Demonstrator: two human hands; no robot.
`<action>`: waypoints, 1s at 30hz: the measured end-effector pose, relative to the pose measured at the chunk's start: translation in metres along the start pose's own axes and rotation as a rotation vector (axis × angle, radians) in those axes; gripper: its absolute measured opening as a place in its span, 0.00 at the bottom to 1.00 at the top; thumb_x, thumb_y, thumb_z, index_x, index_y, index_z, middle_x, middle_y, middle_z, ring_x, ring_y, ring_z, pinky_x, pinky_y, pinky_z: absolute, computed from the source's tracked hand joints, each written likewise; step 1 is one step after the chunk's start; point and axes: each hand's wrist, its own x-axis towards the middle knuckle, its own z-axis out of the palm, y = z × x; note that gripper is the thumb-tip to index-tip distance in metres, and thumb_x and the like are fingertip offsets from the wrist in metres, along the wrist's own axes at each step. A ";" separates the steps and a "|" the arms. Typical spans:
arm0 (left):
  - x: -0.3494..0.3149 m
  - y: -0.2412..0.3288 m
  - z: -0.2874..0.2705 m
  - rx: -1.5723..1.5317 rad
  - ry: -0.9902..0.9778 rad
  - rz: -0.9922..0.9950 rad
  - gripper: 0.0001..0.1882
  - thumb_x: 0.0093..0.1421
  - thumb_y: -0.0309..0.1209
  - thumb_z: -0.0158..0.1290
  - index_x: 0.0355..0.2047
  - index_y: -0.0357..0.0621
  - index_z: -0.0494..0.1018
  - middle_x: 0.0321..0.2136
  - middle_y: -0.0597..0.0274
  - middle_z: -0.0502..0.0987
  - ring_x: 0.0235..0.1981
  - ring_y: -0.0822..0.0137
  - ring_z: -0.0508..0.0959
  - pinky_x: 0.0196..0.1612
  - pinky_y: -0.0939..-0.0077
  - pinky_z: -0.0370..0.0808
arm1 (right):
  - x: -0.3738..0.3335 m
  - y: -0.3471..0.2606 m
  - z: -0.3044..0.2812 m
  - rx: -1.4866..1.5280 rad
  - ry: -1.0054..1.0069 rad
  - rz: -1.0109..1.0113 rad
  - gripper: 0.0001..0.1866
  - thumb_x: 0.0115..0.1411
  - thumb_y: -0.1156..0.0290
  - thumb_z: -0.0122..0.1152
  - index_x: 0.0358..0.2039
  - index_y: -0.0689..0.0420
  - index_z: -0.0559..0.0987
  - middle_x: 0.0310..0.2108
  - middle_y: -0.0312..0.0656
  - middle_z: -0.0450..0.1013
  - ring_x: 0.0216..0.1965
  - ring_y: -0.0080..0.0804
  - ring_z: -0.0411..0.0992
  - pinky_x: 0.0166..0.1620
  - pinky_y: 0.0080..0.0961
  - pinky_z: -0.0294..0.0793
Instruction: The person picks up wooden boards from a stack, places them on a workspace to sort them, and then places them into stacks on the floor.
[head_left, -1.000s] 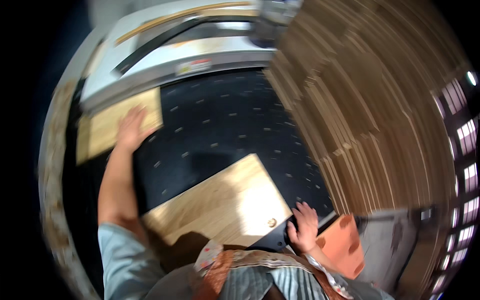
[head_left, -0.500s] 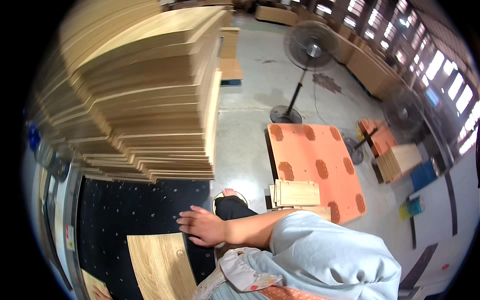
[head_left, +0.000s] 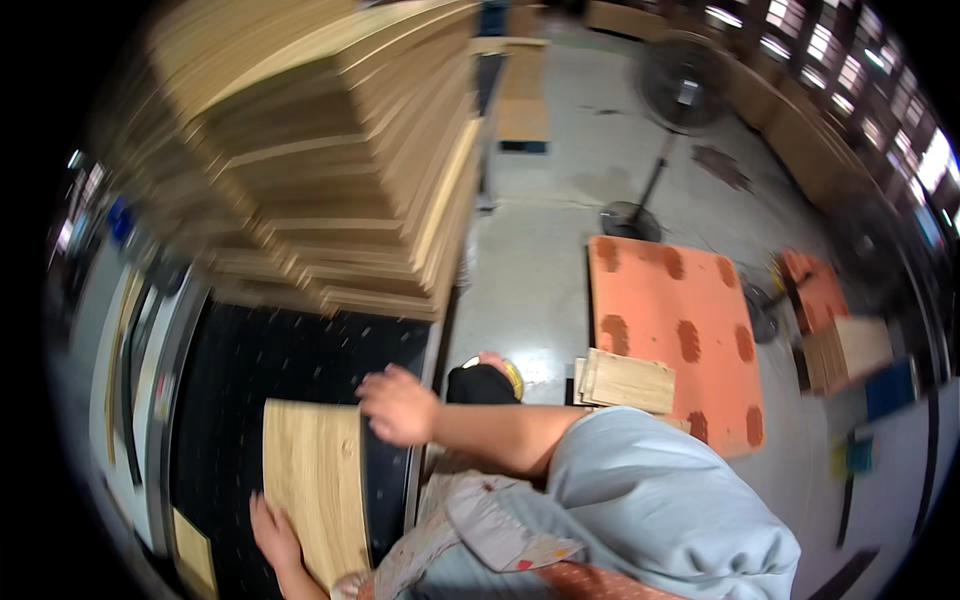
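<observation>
The wooden board (head_left: 315, 480) lies flat on the black table (head_left: 250, 360), with no hand gripping it. The left hand (head_left: 272, 530), at seven o'clock, rests open on its near edge. The right hand (head_left: 398, 405) hovers open above its far right corner, grasping nothing. A tall stack of boards (head_left: 330, 170) fills eleven o'clock. The table's right edge is close; bare floor (head_left: 530, 260) opens toward one o'clock.

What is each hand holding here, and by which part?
Left hand rests on the wooden panel at its near left edge; a closed grip cannot be told. Right hand touches its far right corner, fingers open.
</observation>
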 end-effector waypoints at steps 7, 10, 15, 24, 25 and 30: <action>-0.010 0.038 -0.003 0.010 0.032 -0.058 0.23 0.58 0.37 0.49 0.52 0.40 0.68 0.57 0.50 0.65 0.59 0.53 0.63 0.60 0.61 0.59 | -0.023 -0.001 -0.019 0.169 0.104 0.037 0.13 0.47 0.73 0.60 0.35 0.56 0.77 0.47 0.43 0.72 0.55 0.42 0.66 0.57 0.45 0.61; -0.027 0.052 -0.006 0.023 0.014 -0.064 0.22 0.58 0.39 0.49 0.51 0.42 0.69 0.57 0.51 0.65 0.60 0.54 0.62 0.60 0.59 0.58 | -0.043 -0.007 -0.040 0.271 0.013 0.069 0.14 0.47 0.77 0.60 0.38 0.58 0.77 0.46 0.46 0.72 0.54 0.45 0.66 0.57 0.46 0.62; -0.049 0.079 -0.006 0.036 -0.034 0.015 0.23 0.59 0.41 0.49 0.52 0.44 0.68 0.57 0.52 0.64 0.62 0.54 0.59 0.61 0.58 0.57 | -0.094 0.005 -0.056 0.432 0.107 0.174 0.08 0.47 0.77 0.59 0.31 0.58 0.78 0.40 0.44 0.74 0.45 0.44 0.71 0.53 0.36 0.66; -0.027 0.103 0.004 -0.090 0.019 0.112 0.24 0.56 0.35 0.53 0.53 0.41 0.67 0.59 0.49 0.61 0.62 0.50 0.57 0.62 0.60 0.56 | -0.111 -0.012 -0.038 2.062 -0.494 0.934 0.23 0.64 0.64 0.50 0.56 0.62 0.62 0.48 0.50 0.70 0.49 0.43 0.71 0.49 0.35 0.74; -0.031 0.102 -0.001 -0.097 0.026 0.087 0.26 0.55 0.33 0.54 0.54 0.41 0.66 0.60 0.50 0.60 0.63 0.50 0.56 0.63 0.60 0.56 | -0.108 -0.014 -0.036 2.099 -0.484 0.927 0.23 0.64 0.65 0.50 0.56 0.62 0.62 0.48 0.50 0.70 0.49 0.43 0.71 0.49 0.35 0.74; -0.053 0.071 -0.011 0.093 0.029 -0.128 0.31 0.56 0.41 0.53 0.58 0.47 0.61 0.62 0.54 0.57 0.65 0.55 0.53 0.63 0.50 0.51 | -0.104 -0.023 -0.040 1.937 -0.764 0.988 0.18 0.61 0.67 0.56 0.50 0.61 0.70 0.43 0.45 0.73 0.45 0.37 0.74 0.46 0.28 0.75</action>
